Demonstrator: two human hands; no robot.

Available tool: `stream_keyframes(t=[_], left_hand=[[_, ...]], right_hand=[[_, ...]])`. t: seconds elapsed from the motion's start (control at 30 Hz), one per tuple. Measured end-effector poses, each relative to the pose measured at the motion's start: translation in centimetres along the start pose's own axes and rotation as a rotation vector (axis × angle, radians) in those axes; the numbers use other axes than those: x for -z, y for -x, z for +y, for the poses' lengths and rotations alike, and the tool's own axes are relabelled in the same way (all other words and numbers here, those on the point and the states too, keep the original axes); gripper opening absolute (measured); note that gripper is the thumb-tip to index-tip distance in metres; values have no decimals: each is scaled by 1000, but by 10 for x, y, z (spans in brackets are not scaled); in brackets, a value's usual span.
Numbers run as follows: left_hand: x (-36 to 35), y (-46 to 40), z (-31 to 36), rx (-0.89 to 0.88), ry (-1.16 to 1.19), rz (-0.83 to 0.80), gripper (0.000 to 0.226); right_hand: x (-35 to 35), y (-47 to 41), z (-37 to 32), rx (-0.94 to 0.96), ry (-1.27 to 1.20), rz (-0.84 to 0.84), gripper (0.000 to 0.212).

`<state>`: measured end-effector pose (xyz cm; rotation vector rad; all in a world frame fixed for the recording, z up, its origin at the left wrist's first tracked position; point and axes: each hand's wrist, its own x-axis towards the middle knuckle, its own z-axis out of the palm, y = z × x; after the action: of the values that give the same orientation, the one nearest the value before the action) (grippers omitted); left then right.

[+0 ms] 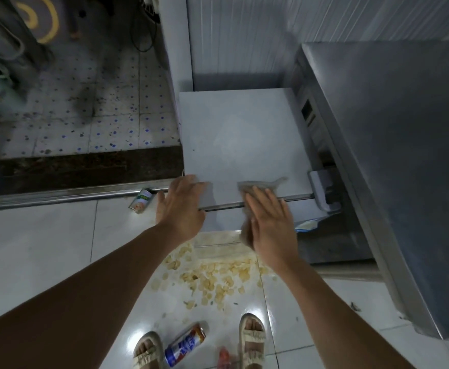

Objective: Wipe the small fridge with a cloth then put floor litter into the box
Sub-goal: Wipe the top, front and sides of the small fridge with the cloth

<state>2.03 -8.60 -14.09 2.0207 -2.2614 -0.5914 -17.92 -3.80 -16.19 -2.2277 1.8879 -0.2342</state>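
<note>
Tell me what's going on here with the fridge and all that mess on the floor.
A person is wiping the small fridge. The right hand presses a brownish cloth flat against its front top edge, while the left hand rests open at the left front corner. Litter still lies on the floor: scattered chips, a blue and red can between the person's sandals, and a green can by the fridge. No box is in view.
</note>
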Motion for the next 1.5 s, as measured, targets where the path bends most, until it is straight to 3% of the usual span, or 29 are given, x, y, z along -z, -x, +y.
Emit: stream_keyframes(t=[0.13, 0.27, 0.47, 0.7, 0.83, 1.0, 1.17, 1.37, 1.5], left_hand=[[-10, -15, 34, -122, -63, 1, 61], [-21, -35, 65, -167, -52, -81, 63], [-31, -40, 68, -166, -44, -69, 65], [-30, -40, 66, -163, -65, -77, 65], [-33, -40, 65, -167, -58, -78, 65], [-33, -40, 63, -173, -62, -66, 65], [-31, -39, 62, -177, -56, -75, 64], [-26, -30, 64, -191, -40, -57, 63], [-24, 2, 52, -154, -48, 34, 61]], right_hand=[[16, -8, 44, -138, -1, 25, 51], [14, -20, 40, -290, -12, 92, 60], [21, -72, 55, -298, 84, 5, 87], [19, -14, 57, -317, 30, 33, 64], [29, -44, 67, -384, 132, 56, 67], [43, -75, 76, -406, 158, -95, 86], [35, -24, 72, -509, 103, -3, 79], [27, 20, 72, -499, 136, -25, 80], [14, 27, 34, -430, 134, 28, 63]])
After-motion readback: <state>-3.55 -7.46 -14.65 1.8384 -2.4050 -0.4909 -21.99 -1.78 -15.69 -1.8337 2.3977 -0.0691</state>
